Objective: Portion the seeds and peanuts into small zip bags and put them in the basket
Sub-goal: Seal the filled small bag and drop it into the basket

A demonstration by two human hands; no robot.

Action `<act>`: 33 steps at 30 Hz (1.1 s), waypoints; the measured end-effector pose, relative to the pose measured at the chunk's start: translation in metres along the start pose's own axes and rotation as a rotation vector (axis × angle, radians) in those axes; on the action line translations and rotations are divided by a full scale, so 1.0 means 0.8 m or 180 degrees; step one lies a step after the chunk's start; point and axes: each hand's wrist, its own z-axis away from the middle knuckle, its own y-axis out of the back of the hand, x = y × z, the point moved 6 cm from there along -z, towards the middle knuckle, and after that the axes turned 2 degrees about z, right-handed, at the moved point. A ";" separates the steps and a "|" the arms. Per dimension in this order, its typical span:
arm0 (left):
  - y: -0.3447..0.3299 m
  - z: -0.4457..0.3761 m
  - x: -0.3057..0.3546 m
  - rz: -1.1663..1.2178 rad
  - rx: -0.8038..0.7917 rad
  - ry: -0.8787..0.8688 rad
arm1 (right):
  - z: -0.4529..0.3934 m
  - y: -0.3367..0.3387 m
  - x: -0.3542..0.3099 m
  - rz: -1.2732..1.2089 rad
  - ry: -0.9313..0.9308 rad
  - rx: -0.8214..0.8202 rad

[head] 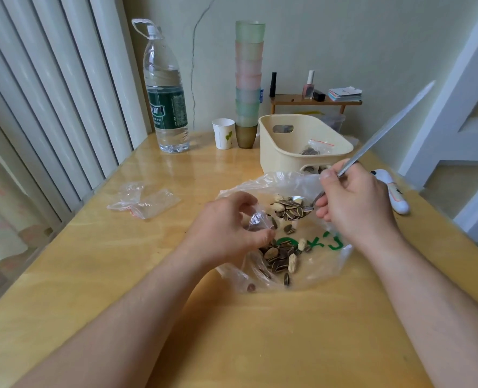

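My left hand (226, 228) pinches a small clear zip bag (258, 221) with its mouth held apart, over a large clear plastic bag (324, 264) spread on the table. Loose sunflower seeds and peanuts (281, 259) lie on that big bag. A long metal spoon (291, 208) is gripped in my right hand (355, 203), its bowl heaped with seeds and a peanut just right of the small bag's mouth. Behind them stands the cream basket (282, 158), and a filled zip bag (316, 148) lies inside it.
Empty zip bags (145, 201) lie on the table to the left. At the back stand a large water bottle (166, 102), a paper cup (223, 133) and a tall stack of plastic cups (248, 79). A white device (394, 196) lies at the right edge.
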 end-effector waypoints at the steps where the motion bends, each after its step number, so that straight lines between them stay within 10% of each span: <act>1: -0.001 -0.001 0.001 -0.0012 0.0041 0.0014 | -0.002 0.001 -0.003 0.0042 0.0031 0.0002; 33: -0.021 -0.006 0.008 0.0476 0.0547 -0.0032 | -0.013 -0.018 -0.087 0.1431 0.1477 -0.0504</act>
